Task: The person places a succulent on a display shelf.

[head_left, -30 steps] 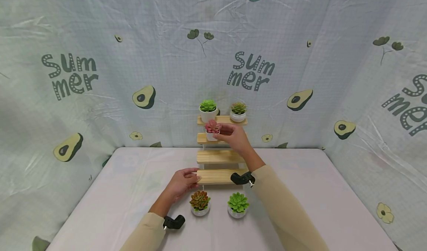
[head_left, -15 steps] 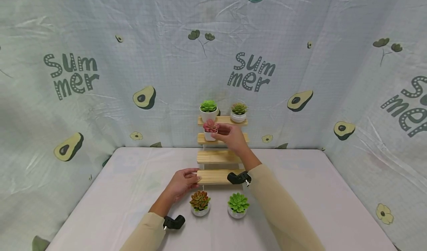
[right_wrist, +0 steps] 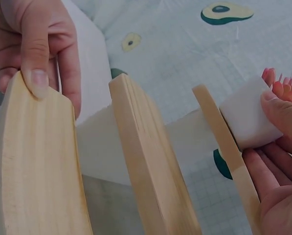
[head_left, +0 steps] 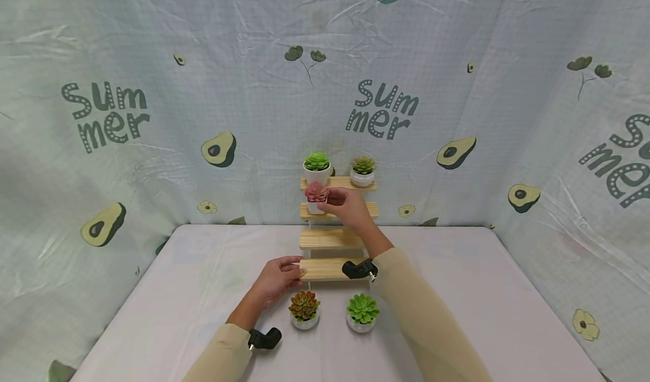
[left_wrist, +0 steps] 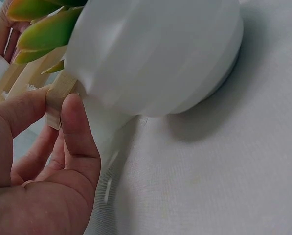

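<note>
Backdrop: pale grey-green fabric sheet (head_left: pixel 284 105), printed with avocados, flowers and the word "summer". Surface: white-covered rectangular desk (head_left: pixel 203 292). Standing at the middle of the desk's back edge: one four-tier stepped stand of light wooden boards (head_left: pixel 332 239).

Your right hand (head_left: pixel 351 207): thumb and fingers pinch one square white pot with a pink succulent (head_left: pixel 317 197), held upright at the left end of the second board from the top, its base against the board. Your left hand (head_left: pixel 278 280): thumb and fingers grip the left end of the stand's lowest board (head_left: pixel 322 269).

On the top board, left end: one tapered white pot with a bright green rosette (head_left: pixel 317 169). Same board, right end: one round white pot with a green-and-reddish succulent (head_left: pixel 363 171).

On the desk, before the stand's front edge: one ribbed white pot with a brown-orange succulent (head_left: pixel 304 310) near its left corner, just beside your left hand; one round white pot with a light-green succulent (head_left: pixel 362 312) near its right corner.

Your sleeves (head_left: pixel 431 320): beige, a black wrist device (head_left: pixel 265 338) at each cuff.
</note>
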A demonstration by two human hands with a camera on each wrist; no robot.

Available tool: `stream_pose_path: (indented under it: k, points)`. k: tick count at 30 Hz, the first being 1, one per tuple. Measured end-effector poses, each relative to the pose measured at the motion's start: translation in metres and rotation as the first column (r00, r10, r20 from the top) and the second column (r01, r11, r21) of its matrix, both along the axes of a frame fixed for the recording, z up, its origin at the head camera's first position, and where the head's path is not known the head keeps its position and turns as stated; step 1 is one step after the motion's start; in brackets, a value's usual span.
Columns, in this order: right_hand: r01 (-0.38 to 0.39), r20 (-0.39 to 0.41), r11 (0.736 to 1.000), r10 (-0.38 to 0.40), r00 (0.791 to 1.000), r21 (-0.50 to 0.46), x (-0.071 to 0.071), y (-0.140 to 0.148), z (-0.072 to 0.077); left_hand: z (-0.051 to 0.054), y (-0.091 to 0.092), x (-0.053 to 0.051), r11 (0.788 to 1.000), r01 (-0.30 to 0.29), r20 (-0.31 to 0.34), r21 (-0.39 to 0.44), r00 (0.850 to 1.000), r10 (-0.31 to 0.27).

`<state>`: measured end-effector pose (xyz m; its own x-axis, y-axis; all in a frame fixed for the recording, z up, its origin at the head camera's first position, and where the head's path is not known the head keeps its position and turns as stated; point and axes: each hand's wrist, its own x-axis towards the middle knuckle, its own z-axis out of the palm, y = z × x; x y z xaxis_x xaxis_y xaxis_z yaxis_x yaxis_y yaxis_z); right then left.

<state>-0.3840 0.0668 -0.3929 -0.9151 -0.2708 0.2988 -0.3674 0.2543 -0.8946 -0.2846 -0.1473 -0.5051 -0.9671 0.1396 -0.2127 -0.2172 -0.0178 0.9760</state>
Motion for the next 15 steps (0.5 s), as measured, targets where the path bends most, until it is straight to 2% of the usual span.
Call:
stream_pose_path:
  k: [15]
  points:
    - [0.001,0.059,1.0,0.001,0.998,-0.025,0.0005,-0.0013,0.0012,0.0025,0.0011,0.002,1.0,-0.014,0.001,-0.01,1.0,0.014]
